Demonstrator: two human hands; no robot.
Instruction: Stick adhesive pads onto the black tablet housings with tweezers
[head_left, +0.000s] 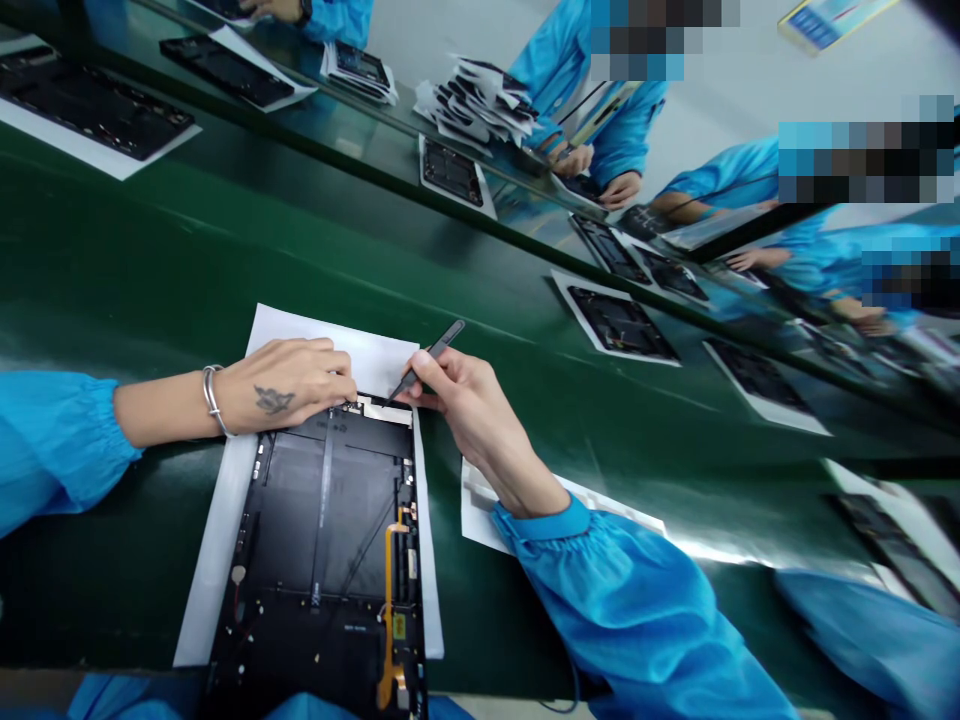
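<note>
Open tablet chassis [330, 520] lies back-up on a white sheet [217, 540] on the green belt [150, 260]; sheet prob. keeps it off the belt surface. All action is at the chassis top edge.

L hand [289, 385]: fingers bunched together, tips down on the white strip [386, 408] at that edge. Can't tell if pinching or just pressing. Looks like it steadies the part.

R hand [465, 405]: thumb + fingers clamped pen-style on a dark tool [427, 357], tip angled down onto the same strip, right of the L fingertips. Low grip likely for fine tip control.

Orange flex [388, 600] runs along the chassis right side, untouched. Second sheet [476, 505] just right of the chassis, under the R forearm. More units [619, 322] well beyond the chassis, by co-workers' hands [619, 190].
</note>
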